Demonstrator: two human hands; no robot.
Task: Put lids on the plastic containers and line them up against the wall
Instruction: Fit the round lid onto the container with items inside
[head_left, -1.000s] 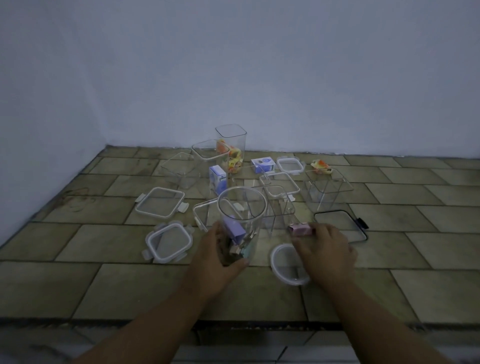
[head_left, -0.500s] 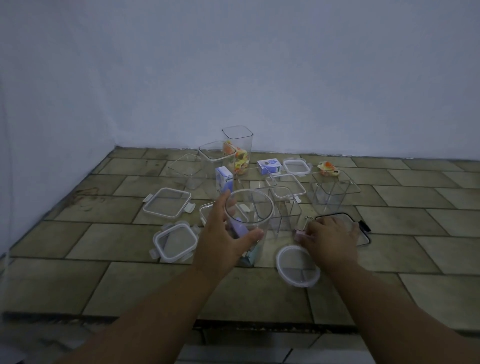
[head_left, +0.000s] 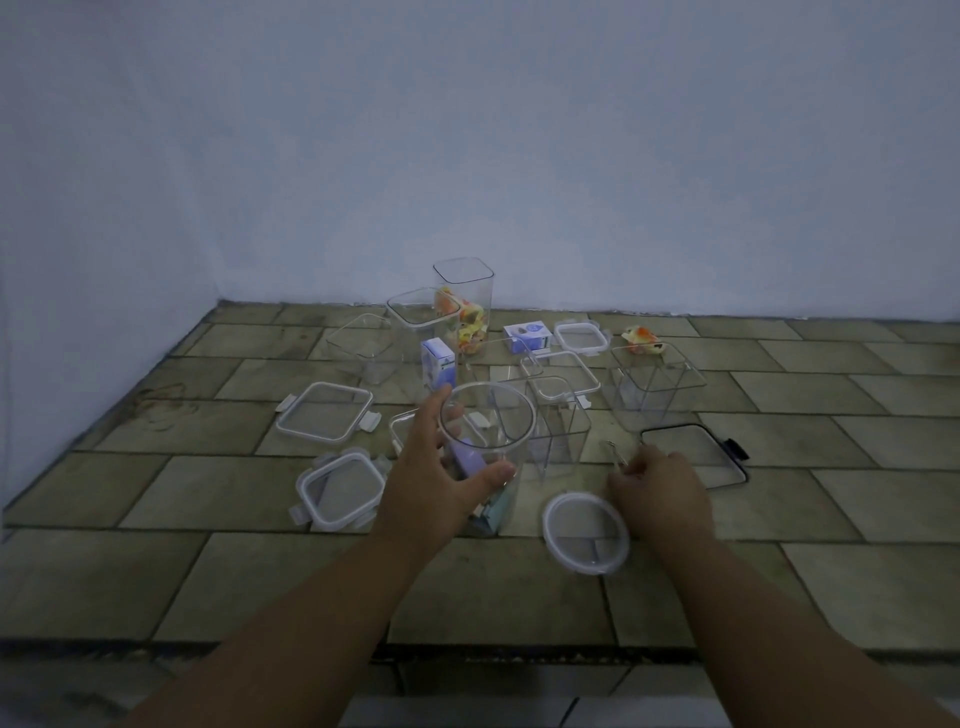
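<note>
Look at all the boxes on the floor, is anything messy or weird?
Yes. Every container is open, and lids lie scattered flat on the tiles, like the round lid beside the round jar that the left hand grips. An orange wrapper sits loose near the wall. Nothing looks spilled or broken.

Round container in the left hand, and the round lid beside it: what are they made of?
Round container: clear, glossy hard plastic by the look; the left hand shows through its wall. Round lid: clear panel in a whitish rim, probably plastic.
</note>
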